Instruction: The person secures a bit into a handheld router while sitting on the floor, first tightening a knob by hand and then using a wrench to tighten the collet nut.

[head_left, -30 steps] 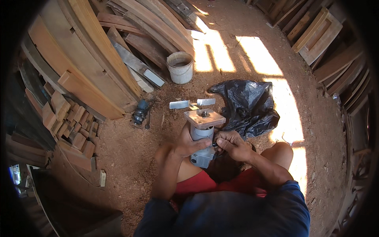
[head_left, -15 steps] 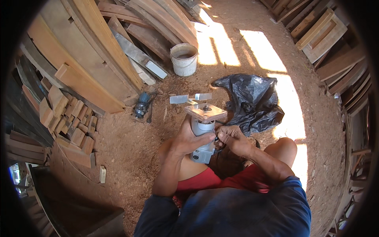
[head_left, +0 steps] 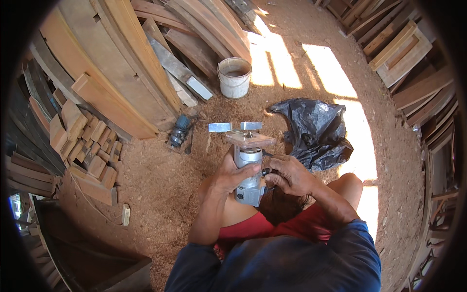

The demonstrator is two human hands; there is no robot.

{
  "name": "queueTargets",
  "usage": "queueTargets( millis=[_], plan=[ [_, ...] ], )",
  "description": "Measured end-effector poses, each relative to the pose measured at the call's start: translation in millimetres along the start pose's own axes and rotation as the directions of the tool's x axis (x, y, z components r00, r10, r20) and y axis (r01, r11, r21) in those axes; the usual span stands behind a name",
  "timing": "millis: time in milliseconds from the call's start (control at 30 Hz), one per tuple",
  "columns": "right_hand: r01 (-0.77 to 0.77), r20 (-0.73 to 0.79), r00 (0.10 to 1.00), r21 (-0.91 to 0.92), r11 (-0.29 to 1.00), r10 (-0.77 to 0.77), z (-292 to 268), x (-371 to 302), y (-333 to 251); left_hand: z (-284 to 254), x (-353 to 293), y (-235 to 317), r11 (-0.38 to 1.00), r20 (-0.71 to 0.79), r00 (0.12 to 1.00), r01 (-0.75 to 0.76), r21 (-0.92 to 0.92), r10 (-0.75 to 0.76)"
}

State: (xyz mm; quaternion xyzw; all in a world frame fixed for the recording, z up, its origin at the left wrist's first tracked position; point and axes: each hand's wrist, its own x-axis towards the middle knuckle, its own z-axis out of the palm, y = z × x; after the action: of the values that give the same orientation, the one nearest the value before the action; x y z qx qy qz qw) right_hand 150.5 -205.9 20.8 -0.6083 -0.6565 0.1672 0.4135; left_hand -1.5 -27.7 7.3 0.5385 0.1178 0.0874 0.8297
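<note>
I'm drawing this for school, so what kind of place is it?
Probably a woodworking shop: tall boards stand on the left, cut wood blocks are piled near them, and there's a grey power tool in the middle.

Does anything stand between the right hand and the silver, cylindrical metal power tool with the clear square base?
Nothing visible does: the right hand holds the small black part at the right of the power tool; the left hand grips the other side.

A bucket (head_left: 234, 86) stands behind the power tool (head_left: 251, 183), left of a bag (head_left: 316, 134).
</note>
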Motion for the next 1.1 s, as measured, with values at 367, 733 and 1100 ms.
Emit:
queueTargets(
  millis=[367,733,1100],
  plan=[
    [0.134,-0.097,0.980,-0.306,0.942,-0.171,7.6,4.6,-6.8,-8.1,-5.1,-6.6,0.996,0.004,0.999,0.054,-0.077,-0.054],
    [-0.550,0.351,0.819,0.705,0.447,0.455,7.9,-7.3,4.3,-7.3,-5.4,-4.7,1.000,0.016,1.000,-0.022,-0.003,0.022],
    [-0.568,0.299,0.702,0.783,0.255,0.646,24.8,-12.8,-11.6,-4.3,1.8,-10.9,0.997,-0.015,0.998,-0.064,0.053,0.065]
  ],
)
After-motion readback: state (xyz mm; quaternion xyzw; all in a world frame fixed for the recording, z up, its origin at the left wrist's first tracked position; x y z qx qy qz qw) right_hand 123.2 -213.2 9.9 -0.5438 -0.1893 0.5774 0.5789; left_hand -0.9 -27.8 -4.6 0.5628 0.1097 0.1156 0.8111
